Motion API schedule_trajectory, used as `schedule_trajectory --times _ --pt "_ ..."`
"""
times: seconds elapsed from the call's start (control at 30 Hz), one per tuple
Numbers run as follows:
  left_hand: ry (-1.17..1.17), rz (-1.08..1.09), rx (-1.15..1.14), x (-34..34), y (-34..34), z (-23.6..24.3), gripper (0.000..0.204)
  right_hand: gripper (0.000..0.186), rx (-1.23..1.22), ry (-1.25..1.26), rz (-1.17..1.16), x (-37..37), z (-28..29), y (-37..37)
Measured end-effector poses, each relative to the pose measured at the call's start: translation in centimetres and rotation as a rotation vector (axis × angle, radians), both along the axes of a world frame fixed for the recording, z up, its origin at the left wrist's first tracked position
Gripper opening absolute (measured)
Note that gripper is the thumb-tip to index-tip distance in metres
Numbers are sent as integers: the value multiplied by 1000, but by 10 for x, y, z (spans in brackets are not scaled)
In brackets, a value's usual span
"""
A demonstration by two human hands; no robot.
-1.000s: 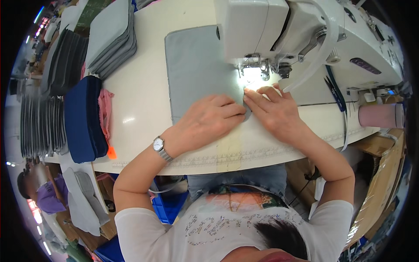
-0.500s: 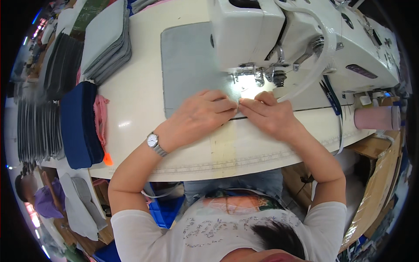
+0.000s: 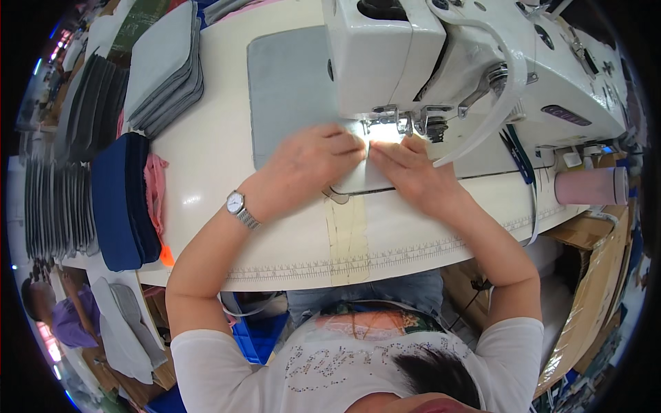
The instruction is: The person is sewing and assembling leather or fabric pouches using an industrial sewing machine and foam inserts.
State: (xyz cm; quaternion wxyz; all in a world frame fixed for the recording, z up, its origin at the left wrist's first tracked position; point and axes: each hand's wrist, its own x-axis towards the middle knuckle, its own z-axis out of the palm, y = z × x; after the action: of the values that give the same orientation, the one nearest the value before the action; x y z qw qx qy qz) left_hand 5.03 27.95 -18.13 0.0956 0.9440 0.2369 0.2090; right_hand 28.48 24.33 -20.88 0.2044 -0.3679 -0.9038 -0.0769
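Observation:
A grey fabric panel [image 3: 286,89] with rounded corners lies flat on the sewing table, partly under the head of a white sewing machine [image 3: 389,62]. My left hand [image 3: 313,162], with a wristwatch [image 3: 236,202] on its wrist, curls its fingers down at the panel's near edge. Beside it, fingertips almost meeting the left ones, my right hand [image 3: 416,172] pinches at the same edge. Both sit just in front of the lit needle area [image 3: 389,131]. The fingers hide the exact grip and the piece of edge between them.
Stacked grey panels [image 3: 162,76] and a folded navy cloth pile [image 3: 120,199] stand on the left, with pink cloth [image 3: 155,186] alongside. Scissors [image 3: 518,155] and a pink cup [image 3: 591,186] lie to the right. A cardboard box [image 3: 585,289] is below the table's right side. Another person [image 3: 72,313] is at far left.
Both hands have moved slightly away from me, closer to the needle. The grey panel has slid the same way, baring a rounded table cutout near my left hand.

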Motion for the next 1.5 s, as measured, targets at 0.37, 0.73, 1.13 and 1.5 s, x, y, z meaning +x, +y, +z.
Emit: schedule_trajectory --times 0.37,0.73,1.13,1.5 --pt "28 146 114 6 6 -6 30 22 -23 101 -37 -5 1 2" --pt "70 351 167 23 -26 -9 33 24 -26 160 -33 -3 0 4" --pt "-197 527 -85 -10 -51 8 13 34 69 137 40 -13 21 5" --pt "-444 488 -442 -20 -47 1 9 12 109 25 141 -61 12 17"
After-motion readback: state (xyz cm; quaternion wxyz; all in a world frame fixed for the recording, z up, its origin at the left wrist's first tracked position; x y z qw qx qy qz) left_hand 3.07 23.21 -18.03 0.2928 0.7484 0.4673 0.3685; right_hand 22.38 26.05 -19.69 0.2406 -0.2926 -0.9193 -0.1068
